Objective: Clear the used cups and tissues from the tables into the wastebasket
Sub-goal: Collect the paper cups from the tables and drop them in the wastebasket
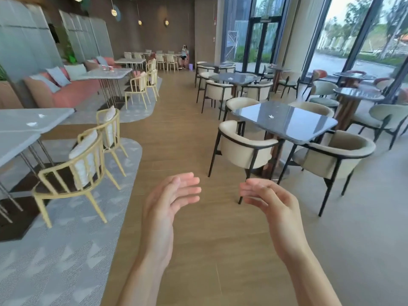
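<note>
My left hand (170,199) and my right hand (268,200) hang over the wooden aisle floor, palms facing each other, fingers relaxed and holding nothing. A crumpled white tissue (271,116) lies on the dark glossy table (309,131) ahead to the right. Two more white tissues (32,124) (41,115) lie on the grey table (13,129) at the left. Another tissue (231,78) shows on the farther dark table (242,81). Small reddish cups (107,67) stand on a distant grey table (114,74). A small purple wastebasket (191,66) stands far down the room.
Gold-framed chairs (72,173) line the left side on a grey carpet. Cream armchairs (242,149) ring the dark tables on the right. A salmon sofa (66,91) runs along the left wall. A person (184,57) sits at the far end. The wooden aisle (176,120) runs between the rows.
</note>
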`<control>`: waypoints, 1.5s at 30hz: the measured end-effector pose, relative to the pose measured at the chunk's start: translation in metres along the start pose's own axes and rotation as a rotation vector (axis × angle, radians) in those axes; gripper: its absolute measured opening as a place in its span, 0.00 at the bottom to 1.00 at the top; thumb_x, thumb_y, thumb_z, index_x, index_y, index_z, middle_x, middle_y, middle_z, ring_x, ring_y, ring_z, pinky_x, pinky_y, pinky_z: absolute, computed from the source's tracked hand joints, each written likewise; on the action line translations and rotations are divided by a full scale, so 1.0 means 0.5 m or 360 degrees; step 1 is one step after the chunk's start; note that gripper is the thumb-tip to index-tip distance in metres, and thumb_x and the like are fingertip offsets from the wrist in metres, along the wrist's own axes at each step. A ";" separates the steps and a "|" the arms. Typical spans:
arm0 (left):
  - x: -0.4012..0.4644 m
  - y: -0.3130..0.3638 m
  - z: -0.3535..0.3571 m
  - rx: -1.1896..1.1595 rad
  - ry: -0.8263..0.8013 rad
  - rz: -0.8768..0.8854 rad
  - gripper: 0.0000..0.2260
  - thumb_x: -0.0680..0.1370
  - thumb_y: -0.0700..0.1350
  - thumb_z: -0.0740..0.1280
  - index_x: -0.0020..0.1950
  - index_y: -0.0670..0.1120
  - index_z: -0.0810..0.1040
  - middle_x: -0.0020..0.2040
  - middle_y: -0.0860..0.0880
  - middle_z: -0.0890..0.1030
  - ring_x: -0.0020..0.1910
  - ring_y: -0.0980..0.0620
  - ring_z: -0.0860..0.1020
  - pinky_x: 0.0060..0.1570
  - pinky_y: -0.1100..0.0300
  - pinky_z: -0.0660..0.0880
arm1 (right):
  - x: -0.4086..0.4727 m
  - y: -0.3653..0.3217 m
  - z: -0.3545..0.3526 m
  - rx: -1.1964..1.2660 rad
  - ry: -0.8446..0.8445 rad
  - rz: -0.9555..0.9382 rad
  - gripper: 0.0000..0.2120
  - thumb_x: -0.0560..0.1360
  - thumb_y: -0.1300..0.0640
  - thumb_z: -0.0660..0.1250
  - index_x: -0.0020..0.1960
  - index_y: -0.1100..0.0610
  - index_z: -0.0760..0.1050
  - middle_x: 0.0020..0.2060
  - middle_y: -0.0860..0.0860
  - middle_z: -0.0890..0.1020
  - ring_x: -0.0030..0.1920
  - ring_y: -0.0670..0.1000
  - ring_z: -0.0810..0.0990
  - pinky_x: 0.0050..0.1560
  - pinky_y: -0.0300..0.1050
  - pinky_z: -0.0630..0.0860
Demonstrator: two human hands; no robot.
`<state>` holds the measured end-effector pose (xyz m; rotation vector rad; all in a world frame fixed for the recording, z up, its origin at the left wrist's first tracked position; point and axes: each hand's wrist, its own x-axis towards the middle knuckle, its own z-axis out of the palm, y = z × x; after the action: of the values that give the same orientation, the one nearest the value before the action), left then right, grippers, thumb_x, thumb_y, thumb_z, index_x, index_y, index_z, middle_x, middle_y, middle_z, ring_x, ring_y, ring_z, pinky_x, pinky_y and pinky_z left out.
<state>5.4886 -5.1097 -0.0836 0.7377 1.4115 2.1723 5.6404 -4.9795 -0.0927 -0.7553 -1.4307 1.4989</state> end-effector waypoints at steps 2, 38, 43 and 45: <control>0.129 -0.033 0.013 0.0008 -0.0001 -0.0014 0.18 0.77 0.49 0.62 0.56 0.38 0.83 0.51 0.40 0.86 0.52 0.41 0.85 0.56 0.43 0.79 | 0.123 0.017 0.038 -0.0024 0.0014 -0.0001 0.10 0.82 0.64 0.63 0.52 0.64 0.83 0.46 0.58 0.87 0.51 0.57 0.85 0.57 0.53 0.80; 1.993 -0.380 0.227 0.0088 0.0045 0.0167 0.12 0.81 0.45 0.64 0.51 0.38 0.83 0.49 0.38 0.86 0.52 0.39 0.85 0.56 0.43 0.79 | 2.004 0.258 0.496 0.0028 -0.0217 -0.0192 0.12 0.83 0.62 0.61 0.55 0.66 0.82 0.47 0.59 0.87 0.50 0.57 0.85 0.55 0.46 0.82; 2.294 -0.443 0.209 0.0019 0.0047 0.0139 0.15 0.76 0.49 0.63 0.50 0.39 0.83 0.48 0.38 0.86 0.51 0.41 0.85 0.56 0.44 0.79 | 2.267 0.323 0.599 -0.0018 -0.0149 -0.0205 0.12 0.83 0.61 0.61 0.55 0.64 0.82 0.46 0.56 0.87 0.46 0.51 0.85 0.48 0.38 0.81; 2.413 -0.456 0.231 0.0005 -0.0008 0.0135 0.16 0.76 0.49 0.64 0.51 0.39 0.83 0.49 0.38 0.86 0.50 0.41 0.85 0.57 0.44 0.79 | 2.367 0.328 0.640 -0.0017 -0.0129 -0.0218 0.11 0.83 0.61 0.62 0.55 0.64 0.82 0.45 0.55 0.88 0.47 0.51 0.85 0.48 0.38 0.81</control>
<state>4.6651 -4.1934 -0.0223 0.8178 1.4047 2.2311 4.8422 -4.0366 -0.0280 -0.5964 -1.5205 1.4314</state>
